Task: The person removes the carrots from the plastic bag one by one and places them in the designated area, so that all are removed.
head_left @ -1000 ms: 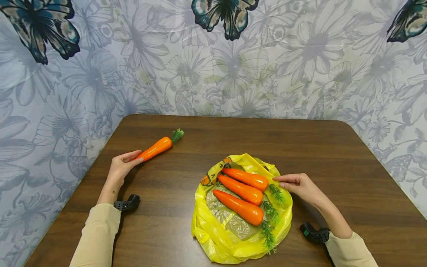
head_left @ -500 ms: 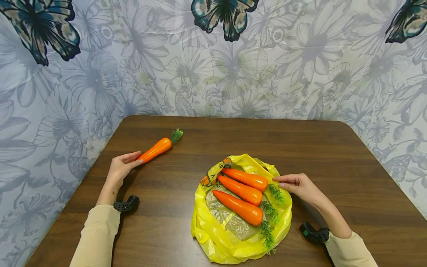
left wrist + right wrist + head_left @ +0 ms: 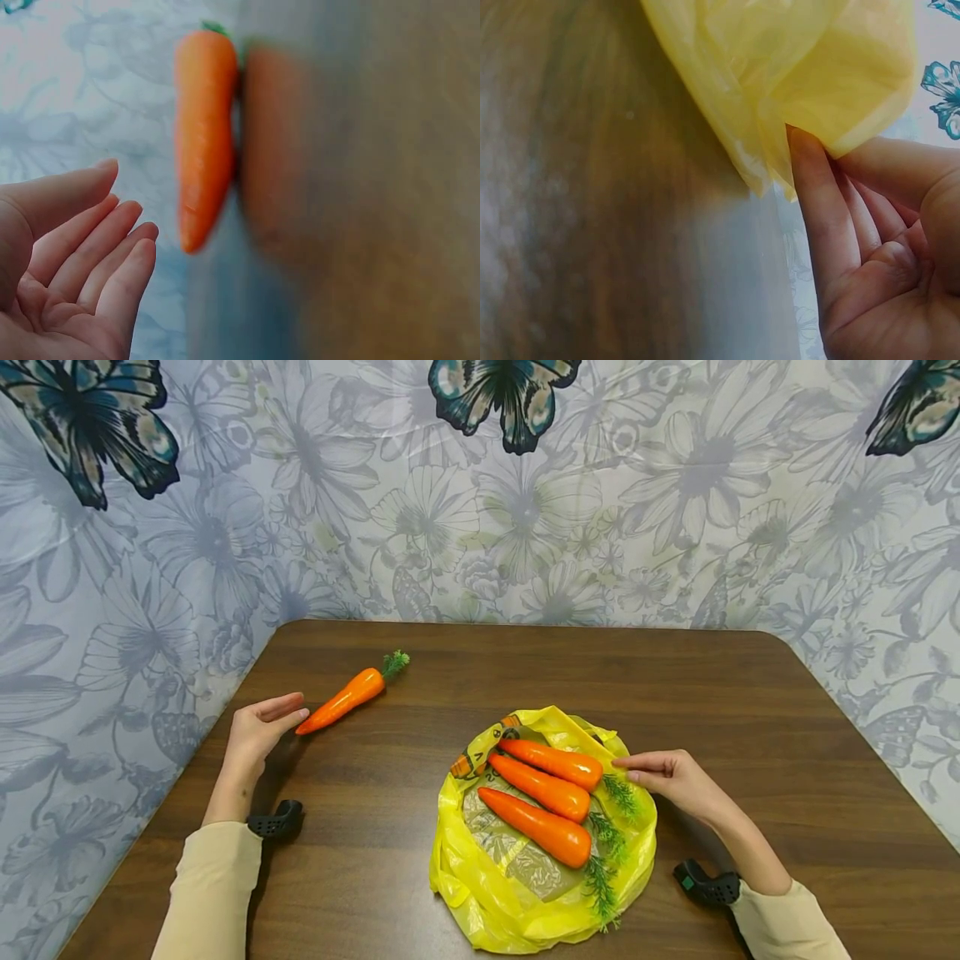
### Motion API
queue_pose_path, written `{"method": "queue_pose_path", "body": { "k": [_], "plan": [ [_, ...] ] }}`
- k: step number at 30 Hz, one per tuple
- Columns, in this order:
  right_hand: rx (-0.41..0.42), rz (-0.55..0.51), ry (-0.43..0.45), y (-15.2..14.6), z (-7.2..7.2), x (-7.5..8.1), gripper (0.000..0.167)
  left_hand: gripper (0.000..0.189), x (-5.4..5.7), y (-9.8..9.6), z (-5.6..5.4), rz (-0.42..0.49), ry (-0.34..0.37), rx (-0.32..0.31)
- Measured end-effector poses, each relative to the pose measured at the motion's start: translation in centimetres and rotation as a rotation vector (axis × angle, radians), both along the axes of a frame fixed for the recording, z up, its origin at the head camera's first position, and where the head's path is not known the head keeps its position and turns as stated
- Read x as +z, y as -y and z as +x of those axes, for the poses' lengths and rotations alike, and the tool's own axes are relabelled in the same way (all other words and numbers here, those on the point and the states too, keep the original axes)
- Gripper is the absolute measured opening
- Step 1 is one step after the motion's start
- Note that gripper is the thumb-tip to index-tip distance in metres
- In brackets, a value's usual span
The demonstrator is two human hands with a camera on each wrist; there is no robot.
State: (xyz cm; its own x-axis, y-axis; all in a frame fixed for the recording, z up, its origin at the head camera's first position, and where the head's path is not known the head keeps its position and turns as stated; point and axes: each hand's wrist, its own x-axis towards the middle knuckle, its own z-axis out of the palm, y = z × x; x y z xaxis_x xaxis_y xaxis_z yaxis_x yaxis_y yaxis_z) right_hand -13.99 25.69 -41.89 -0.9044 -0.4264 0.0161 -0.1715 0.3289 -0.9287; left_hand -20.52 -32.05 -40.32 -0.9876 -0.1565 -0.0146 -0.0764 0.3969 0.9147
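On the left of the table lies a single carrot (image 3: 347,699) with a short green top, its tip toward my left hand (image 3: 255,733). That hand is just off the tip, fingers relaxed and holding nothing; the left wrist view shows a gap between the fingers and the carrot (image 3: 204,139). My right hand (image 3: 678,783) pinches the right rim of a yellow plastic bag (image 3: 480,893) between thumb and fingers, as the right wrist view shows on the bag's edge (image 3: 840,82). Three carrots (image 3: 536,827) with feathery green tops lie side by side in the opened bag.
The brown wooden table (image 3: 375,827) reaches back to a wall with floral paper (image 3: 525,543). Butterfly decorations (image 3: 504,397) hang on the wall. A black wrist device (image 3: 277,820) sits on the left wrist, another device (image 3: 707,885) on the right.
My left hand has let go of the single carrot and drawn back slightly to the left. The carrot stays on the table. My right hand and the bag have not moved.
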Motion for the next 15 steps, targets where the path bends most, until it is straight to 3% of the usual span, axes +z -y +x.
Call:
{"method": "queue_pose_path", "body": {
  "k": [6, 11, 15],
  "plan": [
    [0.007, 0.002, 0.004, -0.1, 0.0, 0.1, 0.029, 0.055, 2.6, -2.4, 0.5, 0.046, -0.102, -0.073],
    [0.013, 0.000, 0.000, -0.2, 0.1, 0.1, 0.030, 0.049, 5.3, -5.9, 1.5, 0.094, -0.172, -0.198],
    [0.019, -0.012, -0.005, -0.1, 0.2, 0.0, 0.030, 0.046, 6.7, -8.6, 2.6, 0.120, -0.212, -0.310]
  ]
}}
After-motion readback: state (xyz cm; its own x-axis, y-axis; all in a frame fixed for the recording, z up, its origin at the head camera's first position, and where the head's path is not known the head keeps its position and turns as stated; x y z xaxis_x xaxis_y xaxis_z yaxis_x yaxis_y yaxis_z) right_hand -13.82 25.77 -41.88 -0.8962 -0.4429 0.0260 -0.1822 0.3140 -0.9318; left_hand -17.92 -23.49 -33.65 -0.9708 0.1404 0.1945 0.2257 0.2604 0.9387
